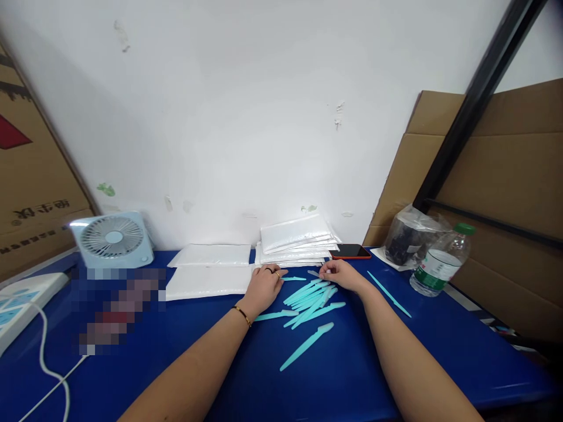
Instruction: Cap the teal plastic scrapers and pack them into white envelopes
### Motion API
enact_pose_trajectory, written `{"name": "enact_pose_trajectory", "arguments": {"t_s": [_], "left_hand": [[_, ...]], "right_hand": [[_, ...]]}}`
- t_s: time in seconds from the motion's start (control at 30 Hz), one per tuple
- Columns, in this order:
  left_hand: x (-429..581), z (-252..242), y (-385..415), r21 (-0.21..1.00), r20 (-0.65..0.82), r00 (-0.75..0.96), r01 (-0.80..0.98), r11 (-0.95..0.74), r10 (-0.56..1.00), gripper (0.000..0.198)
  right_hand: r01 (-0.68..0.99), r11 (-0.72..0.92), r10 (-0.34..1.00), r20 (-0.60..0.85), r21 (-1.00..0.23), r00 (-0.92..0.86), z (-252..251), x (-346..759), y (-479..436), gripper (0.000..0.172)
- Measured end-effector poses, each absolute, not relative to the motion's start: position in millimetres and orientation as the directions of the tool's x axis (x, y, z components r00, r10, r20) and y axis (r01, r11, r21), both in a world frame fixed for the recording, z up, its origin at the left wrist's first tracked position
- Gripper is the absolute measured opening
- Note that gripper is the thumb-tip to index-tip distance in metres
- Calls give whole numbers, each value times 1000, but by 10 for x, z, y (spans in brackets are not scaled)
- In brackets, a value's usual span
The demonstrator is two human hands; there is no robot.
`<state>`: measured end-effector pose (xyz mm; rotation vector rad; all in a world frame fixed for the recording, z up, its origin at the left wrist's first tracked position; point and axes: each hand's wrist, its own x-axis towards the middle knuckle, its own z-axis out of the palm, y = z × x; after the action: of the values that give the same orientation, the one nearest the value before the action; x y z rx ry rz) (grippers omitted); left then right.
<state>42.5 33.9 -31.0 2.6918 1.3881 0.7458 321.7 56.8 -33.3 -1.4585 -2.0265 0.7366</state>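
Note:
A loose pile of turquoise eyebrow razors [310,302] with clear-looking blade ends lies on the blue table between my hands. My left hand [264,288] rests at the pile's left, fingers stretched out flat beside a razor [294,279] and by the edge of a white padded envelope [209,282]. At the pile's far side, my right hand [338,274] pinches a razor, whose pale tip [313,274] pokes out leftward; the fingers hide the rest. One razor [308,346] lies apart nearer me, another [389,294] to the right of my right forearm.
Stacked white padded envelopes [294,237] lie against the wall, with a phone [350,252] beside them. At right stand a water bottle [442,261] and a bagged dark item [402,240]. A small fan [115,237] and a power strip [30,302] with cables are at left.

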Motion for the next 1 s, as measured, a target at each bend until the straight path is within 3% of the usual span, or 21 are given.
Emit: {"name": "enact_pose_trajectory", "arguments": {"t_s": [0.23,0.37,0.53,0.67,0.83,1.0], "left_hand": [[451,-272,224,299,354,518,726,-619,778,23],[454,-266,265,298,294,564,713,-634,772,14],[307,-230,384,206,349,451,818,-537,821,15],[234,-214,407,231,381,396,834,-500,836,12],[344,-194,257,282,395,511,724,-630,764,21],[449,-211,185,268,307,631,661,-701,713,22]], "right_hand": [[693,268,937,12,-670,-350,-294,3111,446,22],[649,326,915,56,-687,-400,-314,3061,427,22],[673,308,949,174,-672,-261,-301,3119,473,23],[705,266,961,122,-657,-249,-208,3218,419,28],[706,299,898,-61,-642,-436,-137,3220,286,27],[683,372,892,37,-629,-451,-156,3075,265,23]]}}
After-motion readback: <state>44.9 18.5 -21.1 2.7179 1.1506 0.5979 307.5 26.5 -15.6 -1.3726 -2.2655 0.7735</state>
